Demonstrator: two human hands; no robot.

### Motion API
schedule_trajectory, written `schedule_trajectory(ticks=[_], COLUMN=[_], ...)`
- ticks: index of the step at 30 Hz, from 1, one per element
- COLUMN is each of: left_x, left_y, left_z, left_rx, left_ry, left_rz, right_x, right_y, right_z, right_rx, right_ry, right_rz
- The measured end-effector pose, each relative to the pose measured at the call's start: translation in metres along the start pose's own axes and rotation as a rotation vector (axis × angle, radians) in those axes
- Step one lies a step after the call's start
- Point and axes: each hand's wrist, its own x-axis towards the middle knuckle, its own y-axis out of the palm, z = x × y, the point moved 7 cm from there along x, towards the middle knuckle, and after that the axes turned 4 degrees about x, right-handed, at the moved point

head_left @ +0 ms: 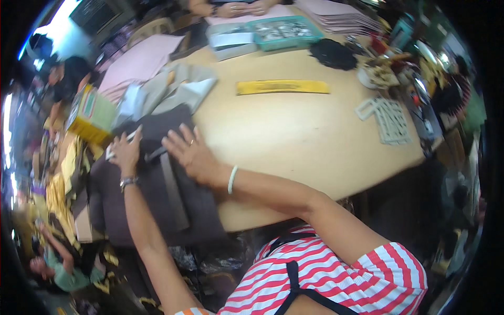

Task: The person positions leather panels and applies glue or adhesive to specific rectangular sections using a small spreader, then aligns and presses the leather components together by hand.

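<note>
Dark charcoal cloth [205,210] lies over the left end of the table and hangs past its near edge. On its far left part rests my left hand [126,152], fingers spread and pointing down. A small white piece [109,153] shows partly from under that hand; its kind is hidden. My right hand [197,157] lies flat on the cloth, fingers stretched out and apart. Beside it a narrow dark strip [174,194] runs lengthwise over the cloth. Between my hands is a short greyish piece [155,154], too blurred to name.
Beige fabric [181,89] and a yellow-green box [92,115] stand beyond the cloth. A yellow ruler [283,86] lies mid-table. White slotted templates [391,123] are at the right. A teal tray [287,32] sits at the far side, near another person's hands [241,9].
</note>
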Motion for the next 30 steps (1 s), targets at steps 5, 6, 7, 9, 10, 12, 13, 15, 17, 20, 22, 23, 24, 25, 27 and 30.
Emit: schedule_trajectory(ticks=[5, 6, 7, 9, 10, 12, 13, 15, 17, 20, 22, 23, 24, 25, 27, 30], left_x=[0.032, 0.040, 0.043, 0.049, 0.073, 0.084, 0.099, 0.090, 0.063, -0.047, -0.120, -0.156, -0.194, -0.217, -0.278, -0.341], left_y=[0.031, 0.039, 0.044, 0.055, 0.057, 0.043, 0.046, 0.034, 0.010, -0.060, -0.083, -0.088, -0.084, -0.072, -0.070, -0.042], left_z=[0.020, 0.021, 0.016, -0.002, 0.033, 0.086, 0.094, 0.060, 0.017, -0.093, -0.143, -0.166, -0.192, -0.204, -0.235, -0.261], left_rx=[0.084, 0.080, 0.086, 0.054, -0.212, 0.045, 0.412, 0.544, 0.239, -0.381, -0.399, -0.417, -0.352, -0.285, -0.382, -0.512], left_ry=[0.128, 0.178, 0.231, 0.343, 0.213, 0.518, 0.302, 0.291, 0.381, 0.522, 0.711, 0.810, 0.850, 0.916, 1.041, 1.112], left_rz=[0.041, 0.057, 0.071, 0.086, 0.035, -0.445, -0.407, -0.554, -0.637, -0.544, -0.470, -0.427, -0.300, -0.277, -0.121, 0.188], right_x=[-0.125, -0.157, -0.181, -0.233, -0.254, -0.306, -0.339, -0.417, -0.488, -0.539, -0.531, -0.522, -0.529, -0.530, -0.536, -0.534], right_y=[-0.043, -0.057, -0.087, -0.151, -0.180, -0.237, -0.265, -0.313, -0.338, -0.342, -0.329, -0.322, -0.318, -0.312, -0.307, -0.309], right_z=[-0.008, -0.020, -0.028, -0.042, -0.047, -0.068, -0.079, -0.098, -0.127, -0.168, -0.193, -0.195, -0.193, -0.193, -0.196, -0.196], right_rx=[-0.076, -0.061, -0.128, -0.293, -0.365, -0.419, -0.563, -0.763, -0.851, -0.856, -0.742, -0.723, -0.789, -0.850, -0.946, -0.968], right_ry=[0.070, 0.168, 0.232, 0.422, 0.507, 0.618, 0.752, 1.029, 1.289, 1.518, 1.448, 1.393, 1.405, 1.404, 1.458, 1.358], right_rz=[0.266, 0.377, 0.353, 0.276, 0.218, -0.092, -0.183, -0.457, -0.543, -0.328, -0.297, -0.312, -0.281, -0.239, -0.169, -0.302])
